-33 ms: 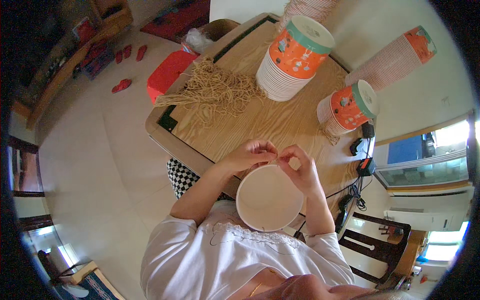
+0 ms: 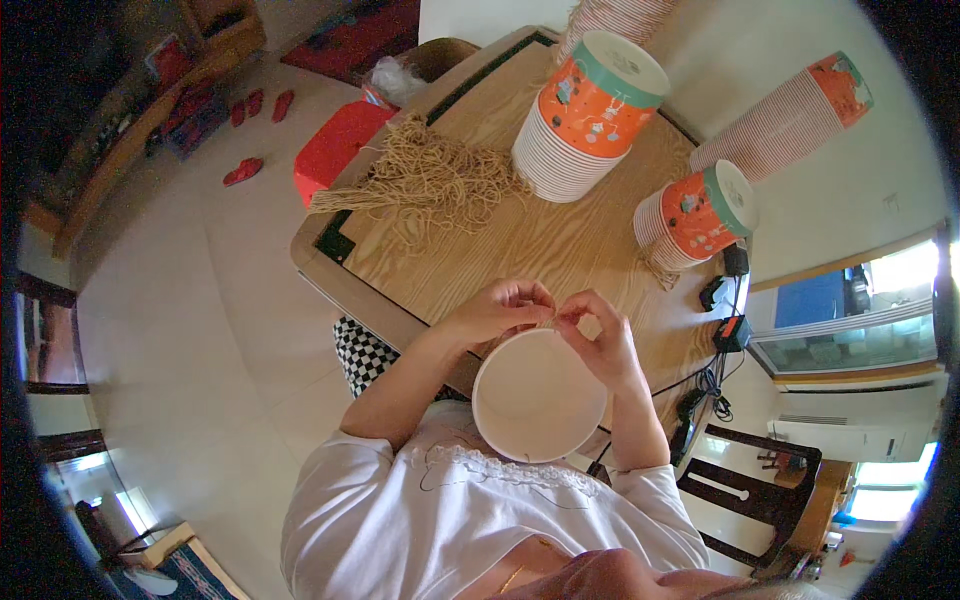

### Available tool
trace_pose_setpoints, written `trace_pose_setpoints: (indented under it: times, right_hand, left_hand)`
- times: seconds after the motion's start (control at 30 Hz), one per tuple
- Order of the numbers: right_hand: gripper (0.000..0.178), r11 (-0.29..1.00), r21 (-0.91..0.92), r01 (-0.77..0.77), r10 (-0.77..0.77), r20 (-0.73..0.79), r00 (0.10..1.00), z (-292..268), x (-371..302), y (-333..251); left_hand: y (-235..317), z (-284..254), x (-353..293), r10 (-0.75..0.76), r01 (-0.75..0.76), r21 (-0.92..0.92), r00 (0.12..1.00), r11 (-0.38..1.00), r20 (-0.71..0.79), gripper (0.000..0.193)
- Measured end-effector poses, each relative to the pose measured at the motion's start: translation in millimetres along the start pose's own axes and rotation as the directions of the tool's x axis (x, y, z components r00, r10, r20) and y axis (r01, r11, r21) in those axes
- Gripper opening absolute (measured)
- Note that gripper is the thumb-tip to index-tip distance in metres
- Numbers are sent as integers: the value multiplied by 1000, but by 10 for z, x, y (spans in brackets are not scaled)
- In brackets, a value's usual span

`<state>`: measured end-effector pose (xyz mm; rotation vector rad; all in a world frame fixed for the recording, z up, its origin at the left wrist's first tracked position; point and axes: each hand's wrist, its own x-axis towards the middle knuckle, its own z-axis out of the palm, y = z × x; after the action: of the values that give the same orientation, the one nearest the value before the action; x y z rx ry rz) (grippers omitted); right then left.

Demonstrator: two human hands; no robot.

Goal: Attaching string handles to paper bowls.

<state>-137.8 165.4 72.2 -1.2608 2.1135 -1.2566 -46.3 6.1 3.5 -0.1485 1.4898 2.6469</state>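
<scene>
A white paper bucket [image 2: 538, 398] rests against my shirt, its open mouth turned up toward me. At the bucket's far rim, my left hand [image 2: 508, 305] and my right hand [image 2: 598, 335] are closed in pinches, fingertips nearly meeting. A tiny bit of tan strand, like twine, shows between them; most of it is hidden by the fingers. Beyond my left hand, a loose heap of tan twine [image 2: 440, 185] lies on the wooden table [image 2: 400, 270]. A tall stack of paper buckets [image 2: 590, 115], orange and green at the top, stands upside down beside the heap.
To the right is a shorter bucket stack [image 2: 695, 215] with some twine by its base. Another long stack [image 2: 790, 120] leans behind it. Black cables and a small adapter [image 2: 732, 334] lie at the table's right edge. A red container [image 2: 340, 150] stands past the left edge.
</scene>
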Motion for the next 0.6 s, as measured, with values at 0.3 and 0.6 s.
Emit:
trace_pose_setpoints:
  times: [0.3, 0.6]
  right_hand:
    - [13, 995, -89, 41, -39, 19, 999, -6, 2, 36]
    - [16, 996, -79, 43, -43, 3, 999, 6, -13, 44]
  left_hand:
    - [22, 21, -21, 15, -15, -19, 1000, 1000, -13, 15]
    - [-10, -21, -44, 7, -10, -88, 999, 996, -33, 15]
